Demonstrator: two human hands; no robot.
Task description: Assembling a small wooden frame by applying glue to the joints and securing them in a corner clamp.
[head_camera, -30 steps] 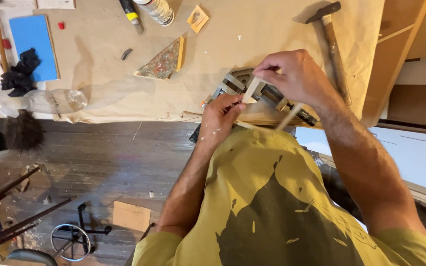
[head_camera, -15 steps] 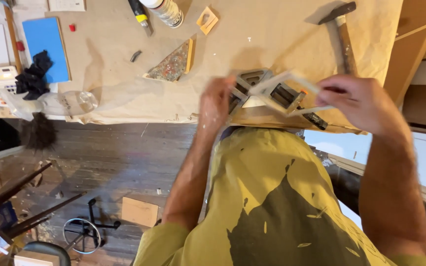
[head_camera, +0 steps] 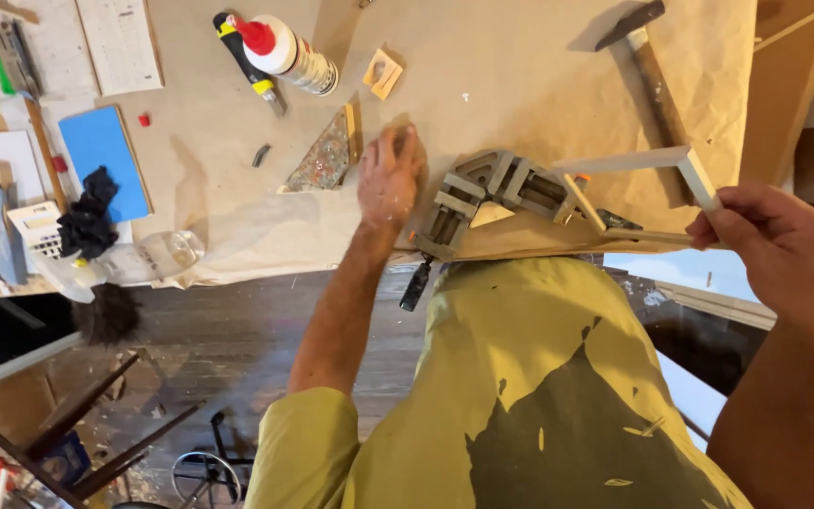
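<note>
Paper-covered tabletop (head_camera: 520, 75) w/ grey corner clamp (head_camera: 492, 193) at its near edge, dark wood floor (head_camera: 219, 330) below. Right hand (head_camera: 779, 250) fingers grip wooden frame corner (head_camera: 671, 170); left hand (head_camera: 390, 179) fingers curled loosely, empty, beside clamp.

A desk covered in tan brown kraft paper (head_camera: 520, 57) is filling the upper half of the view. Below it a dark, worn wooden plank floor (head_camera: 228, 339) is showing, dusted with pale debris. Dark wooden slats (head_camera: 77, 424) are lying at lower left beside a round black wire stand (head_camera: 204, 471). A light wooden frame (head_camera: 793, 85) is leaning at upper right. Soft, even indoor light is casting faint shadows on the paper.
</note>
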